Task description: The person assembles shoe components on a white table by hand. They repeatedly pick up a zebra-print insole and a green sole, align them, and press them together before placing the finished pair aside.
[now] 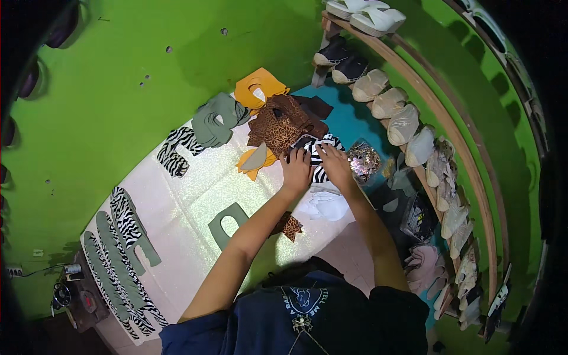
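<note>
L hand (296, 170) & R hand (335, 167), both part-curled, touch blk/wht zebra-striped flat fabric-like pcs (318, 175) nr right edge of white glittery tabletop (183, 204), can't tell if gripping.

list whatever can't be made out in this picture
Head view, all four:
zebra-print material: partly covered by left grip and right grip
small leopard-print piece: partly behind left forearm
dark shapes, upper left: cut off by fisheye rim
glittery bits: too small to tell apart
</note>
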The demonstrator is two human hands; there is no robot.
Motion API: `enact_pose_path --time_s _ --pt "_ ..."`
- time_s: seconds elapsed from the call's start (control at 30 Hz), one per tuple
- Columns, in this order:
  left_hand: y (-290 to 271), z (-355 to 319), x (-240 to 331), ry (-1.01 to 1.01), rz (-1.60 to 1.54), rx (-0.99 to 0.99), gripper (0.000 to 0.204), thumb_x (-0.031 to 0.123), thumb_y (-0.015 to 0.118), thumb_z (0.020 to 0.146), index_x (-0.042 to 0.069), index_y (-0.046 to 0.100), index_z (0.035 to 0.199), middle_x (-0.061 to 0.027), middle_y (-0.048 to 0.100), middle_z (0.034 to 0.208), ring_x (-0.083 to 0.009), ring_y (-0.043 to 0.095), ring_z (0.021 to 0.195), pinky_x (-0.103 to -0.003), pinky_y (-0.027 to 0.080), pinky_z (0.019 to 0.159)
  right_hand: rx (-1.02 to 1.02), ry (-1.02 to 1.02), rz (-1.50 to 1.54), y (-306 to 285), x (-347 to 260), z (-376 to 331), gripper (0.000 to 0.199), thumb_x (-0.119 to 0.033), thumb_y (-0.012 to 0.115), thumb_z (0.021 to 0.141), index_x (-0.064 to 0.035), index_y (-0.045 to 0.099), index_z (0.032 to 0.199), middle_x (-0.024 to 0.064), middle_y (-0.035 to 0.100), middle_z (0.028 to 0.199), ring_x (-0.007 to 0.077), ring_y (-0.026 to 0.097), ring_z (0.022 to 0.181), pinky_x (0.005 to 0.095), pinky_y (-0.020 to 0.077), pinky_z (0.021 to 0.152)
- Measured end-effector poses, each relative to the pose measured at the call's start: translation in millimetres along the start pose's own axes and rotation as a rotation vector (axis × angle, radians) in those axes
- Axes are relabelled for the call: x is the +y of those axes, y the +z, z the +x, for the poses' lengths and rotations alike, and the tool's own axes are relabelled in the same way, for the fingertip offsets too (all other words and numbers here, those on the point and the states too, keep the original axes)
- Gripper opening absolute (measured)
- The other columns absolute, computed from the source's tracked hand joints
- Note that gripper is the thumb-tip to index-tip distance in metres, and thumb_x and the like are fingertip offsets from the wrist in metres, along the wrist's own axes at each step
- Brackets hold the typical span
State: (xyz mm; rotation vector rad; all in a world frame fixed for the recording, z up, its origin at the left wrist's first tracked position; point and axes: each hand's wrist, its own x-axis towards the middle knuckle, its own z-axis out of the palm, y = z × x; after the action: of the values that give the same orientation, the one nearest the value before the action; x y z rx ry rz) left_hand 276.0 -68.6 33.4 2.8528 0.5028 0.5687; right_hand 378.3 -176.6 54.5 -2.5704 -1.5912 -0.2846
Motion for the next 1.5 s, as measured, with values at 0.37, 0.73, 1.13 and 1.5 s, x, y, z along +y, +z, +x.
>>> enact_pose_path --time_s 0.37,0.73,1.13,1.5 --pt "-5 0 4 0.039 -0.043 0.027 0.033 0.026 0.06 0.073 0.008 0.051 0.099 -0.0066 0.048 0.102 -0.0233 0.043 0.101 -0.05 0.026 0.088 0.208 -0.011 0.104 -15 -6 -5 0.041 -0.012 0.062 0.068 -0.0102 0.052 0.108 0.0043 0.05 0.102 0.0215 0.046 0.102 0.0392 0.0318 0.088" --pt "-6 -6 8 0.154 -0.062 0.006 0.024 0.016 0.06 0.066 0.009 0.055 0.088 -0.0063 0.054 0.092 -0.0229 0.048 0.095 -0.05 0.028 0.086 0.247 -0.014 0.119 -2 -1 -25 0.03 -0.01 0.063 0.063 -0.0106 0.055 0.092 0.0038 0.052 0.094 0.0212 0.048 0.095 0.0398 0.0325 0.087" --pt "-4 -12 9 0.21 -0.058 -0.033 0.025 0.015 0.059 0.066 0.009 0.057 0.09 -0.0075 0.055 0.095 -0.0252 0.048 0.1 -0.052 0.026 0.09 0.196 0.039 0.103 1 -3 -46 0.03 -0.009 0.059 0.071 -0.0136 0.061 0.1 0.0033 0.056 0.106 0.0189 0.051 0.101 0.0458 0.026 0.099" --pt "-6 -20 3 0.22 -0.075 -0.014 0.026 0.019 0.06 0.067 0.012 0.058 0.092 -0.0053 0.056 0.104 -0.0248 0.048 0.104 -0.051 0.025 0.089 0.116 0.073 0.01 -4 -12 -45 0.028 -0.011 0.059 0.071 -0.0159 0.062 0.098 0.0027 0.053 0.114 0.0168 0.047 0.107 0.0491 0.0213 0.1"
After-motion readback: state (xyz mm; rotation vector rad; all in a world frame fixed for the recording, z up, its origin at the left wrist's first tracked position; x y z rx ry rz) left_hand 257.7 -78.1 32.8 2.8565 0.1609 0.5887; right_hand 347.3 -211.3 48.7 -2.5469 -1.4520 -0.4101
